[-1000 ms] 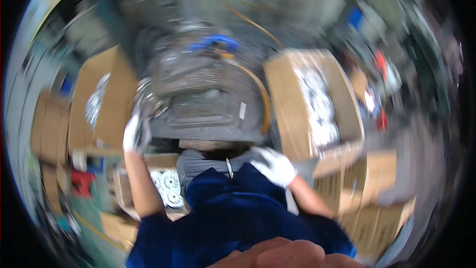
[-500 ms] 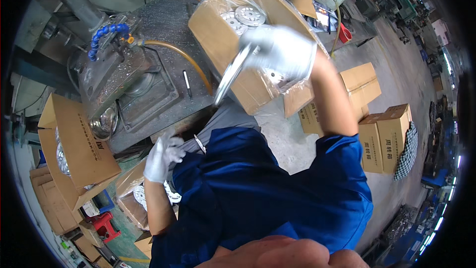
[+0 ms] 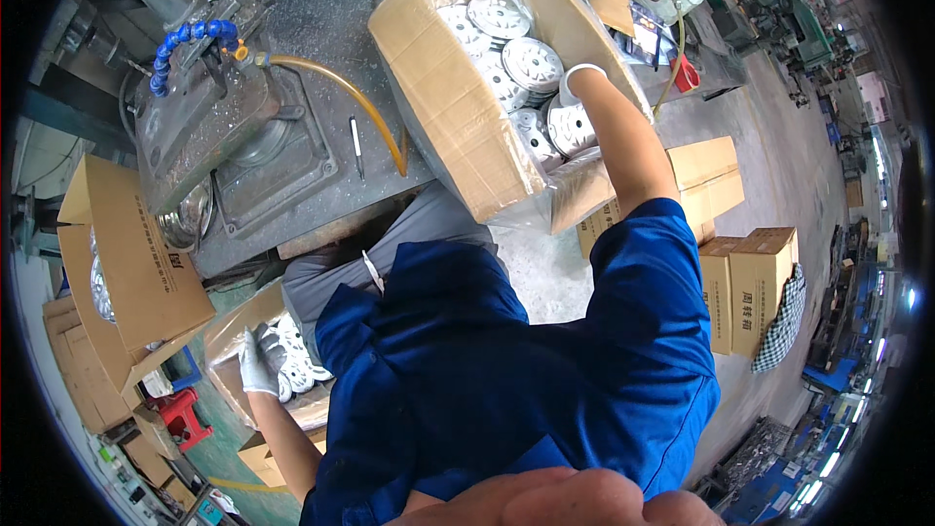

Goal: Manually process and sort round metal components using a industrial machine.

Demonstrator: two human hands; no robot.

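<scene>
My left hand [image 3: 257, 368], in a white glove, is down in the lower-left carton [image 3: 226, 343]. Its fingers are stretched and spread at the edge of a pile of silver metal discs [image 3: 294, 356] with cut-out holes. My right hand [image 3: 577, 83] reaches into the large plastic-lined carton [image 3: 438, 107] on the bench. Only its glove's cuff and back show; the fingers are hidden behind the wrist. Stacked discs [image 3: 533, 64] with holes lie around it, and one tilted disc [image 3: 571, 129] is just below the wrist.
A press-like machine [image 3: 219, 127] with a blue segmented hose [image 3: 185, 39] stands on the metal bench [image 3: 321, 19]. A marker pen [image 3: 357, 148] and an amber tube [image 3: 360, 107] are nearby. An open carton [image 3: 146, 253] with shiny parts stands left; closed cartons [image 3: 760, 282] stand right.
My right hand has gone from above the large carton, holding a long-looking shiny silver piece, down into it. My left hand has lowered into the lower-left carton.
</scene>
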